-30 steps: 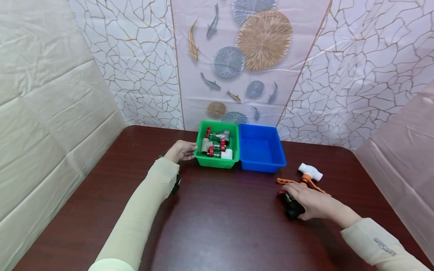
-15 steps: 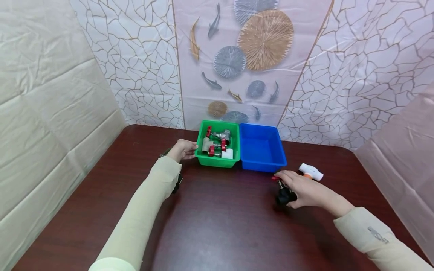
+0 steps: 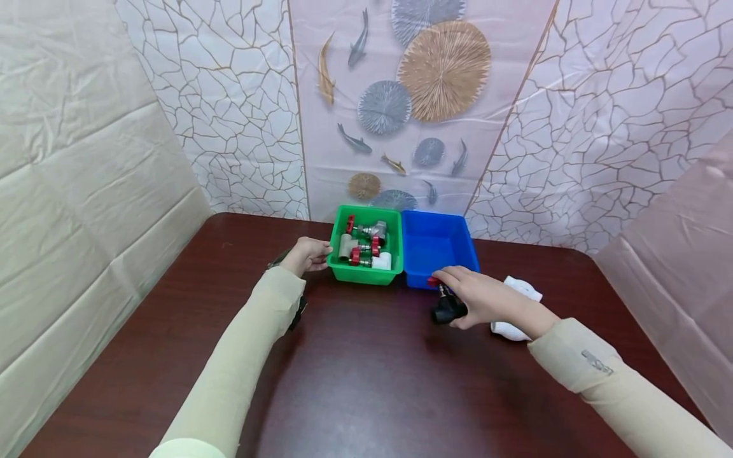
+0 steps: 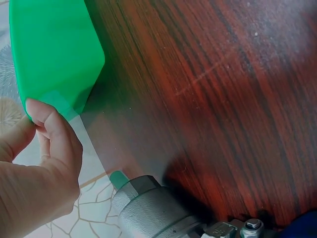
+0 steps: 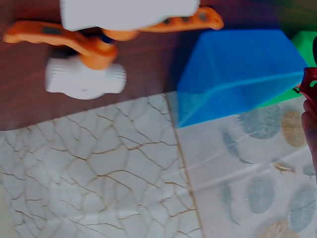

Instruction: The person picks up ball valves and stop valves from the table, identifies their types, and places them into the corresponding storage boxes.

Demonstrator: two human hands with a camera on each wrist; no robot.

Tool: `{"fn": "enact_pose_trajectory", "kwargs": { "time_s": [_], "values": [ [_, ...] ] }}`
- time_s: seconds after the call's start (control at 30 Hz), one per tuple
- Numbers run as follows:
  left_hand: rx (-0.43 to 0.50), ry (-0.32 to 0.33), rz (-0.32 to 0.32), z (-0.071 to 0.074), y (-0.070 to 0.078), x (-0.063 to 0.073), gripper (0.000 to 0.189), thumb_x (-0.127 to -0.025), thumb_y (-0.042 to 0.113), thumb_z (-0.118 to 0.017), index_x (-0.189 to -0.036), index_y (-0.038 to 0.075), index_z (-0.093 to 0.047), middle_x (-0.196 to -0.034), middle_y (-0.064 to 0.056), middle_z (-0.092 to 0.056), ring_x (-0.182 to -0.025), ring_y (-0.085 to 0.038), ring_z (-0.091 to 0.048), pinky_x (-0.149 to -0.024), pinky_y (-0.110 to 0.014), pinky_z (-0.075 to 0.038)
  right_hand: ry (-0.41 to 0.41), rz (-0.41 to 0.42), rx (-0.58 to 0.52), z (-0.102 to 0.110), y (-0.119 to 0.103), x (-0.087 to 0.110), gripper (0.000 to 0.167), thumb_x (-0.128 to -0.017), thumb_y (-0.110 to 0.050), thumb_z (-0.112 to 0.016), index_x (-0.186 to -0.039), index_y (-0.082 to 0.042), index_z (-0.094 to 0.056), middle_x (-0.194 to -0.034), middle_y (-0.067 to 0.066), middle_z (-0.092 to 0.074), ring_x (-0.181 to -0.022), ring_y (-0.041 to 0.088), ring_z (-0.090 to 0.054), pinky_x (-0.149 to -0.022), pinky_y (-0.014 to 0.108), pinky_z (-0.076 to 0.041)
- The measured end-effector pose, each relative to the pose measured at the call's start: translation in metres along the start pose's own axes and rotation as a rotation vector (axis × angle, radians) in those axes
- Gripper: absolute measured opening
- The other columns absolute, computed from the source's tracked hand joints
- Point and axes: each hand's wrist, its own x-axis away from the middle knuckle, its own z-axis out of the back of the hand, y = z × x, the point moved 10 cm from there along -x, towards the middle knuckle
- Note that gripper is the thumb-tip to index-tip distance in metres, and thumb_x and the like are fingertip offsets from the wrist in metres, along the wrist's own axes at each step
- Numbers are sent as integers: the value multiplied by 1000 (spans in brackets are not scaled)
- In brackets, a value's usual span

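Note:
My left hand (image 3: pixel 312 253) pinches the left rim of a green bin (image 3: pixel 363 276), thumb and fingertips at its edge in the left wrist view. Inside lie several red-handled valves: a metal-grey one (image 3: pixel 376 229), a beige one (image 3: pixel 345 247) and a white one (image 3: pixel 382 261). My right hand (image 3: pixel 483 298) grips a black valve (image 3: pixel 447 311) with a red handle (image 3: pixel 432 281), held in front of the blue bin (image 3: pixel 436 240). That bin stands against the green one. At the right edge of the right wrist view, only fingertips (image 5: pixel 309 118) and the red handle (image 5: pixel 310 82) show.
Right of the blue bin, two white valves lie on the table, one farther back (image 3: pixel 525 288) and one nearer (image 3: pixel 509 331), partly behind my right forearm. Orange handles (image 5: pixel 99 52) show between them in the right wrist view. A patterned cloth backdrop (image 3: pixel 246 114) closes off the back.
My right hand has lifted the black valve from beside the orange-handled valves and carried it left to the blue bin's front. My left hand stays at the green bin's rim.

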Motion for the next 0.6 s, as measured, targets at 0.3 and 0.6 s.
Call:
{"fn": "enact_pose_trajectory", "kwargs": {
  "time_s": [0.3,0.6],
  "values": [
    [83,-12,-4,11,-34,-121,18,-87,7,-66,-102,16,-72,-79,-4,-68,-62,-16,-61,-61,-32,-56,-64,-26,-32,9,0,-47,87,-71,-37,-81,-136,6,-40,-131,21,-50,-121,35,-49,-98,47,-45],
    [22,57,-22,5,-6,-21,27,-90,7,-62,-116,11,-66,-83,-3,-63,-59,-11,-53,-62,-25,-55,-89,-81,-58,16,6,-88,92,-73,-39,-79,-141,4,-34,-140,23,-43,-129,36,-42,-102,48,-41]
  ]
}}
